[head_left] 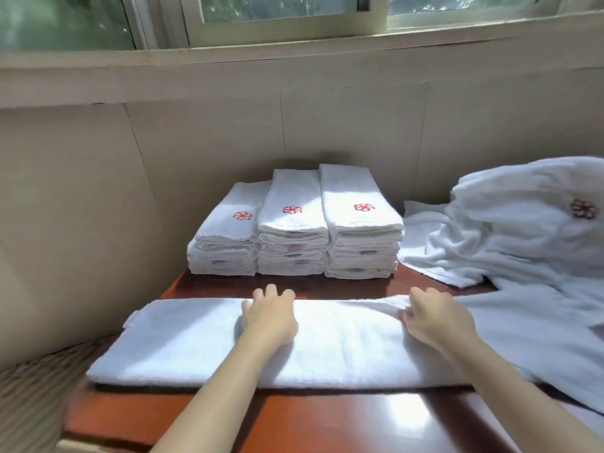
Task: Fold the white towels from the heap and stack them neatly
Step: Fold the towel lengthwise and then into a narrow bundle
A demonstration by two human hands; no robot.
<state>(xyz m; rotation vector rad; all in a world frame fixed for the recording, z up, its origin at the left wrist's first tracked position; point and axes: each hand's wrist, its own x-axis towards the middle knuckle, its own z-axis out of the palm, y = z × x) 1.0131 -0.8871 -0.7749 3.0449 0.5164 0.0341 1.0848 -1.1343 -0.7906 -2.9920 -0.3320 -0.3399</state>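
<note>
A folded towel point(183, 348) lies across the bench point(294, 416) at lower centre, with the left hand point(269, 317) and right hand point(436, 322) on its far edge. Three stacks point(294, 230) stand side by side behind it, and the heap point(523, 230) lies at right.

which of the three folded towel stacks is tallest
The right-hand stack, nearest the unfolded heap; its top sits above those of the middle stack and left stack.
</note>
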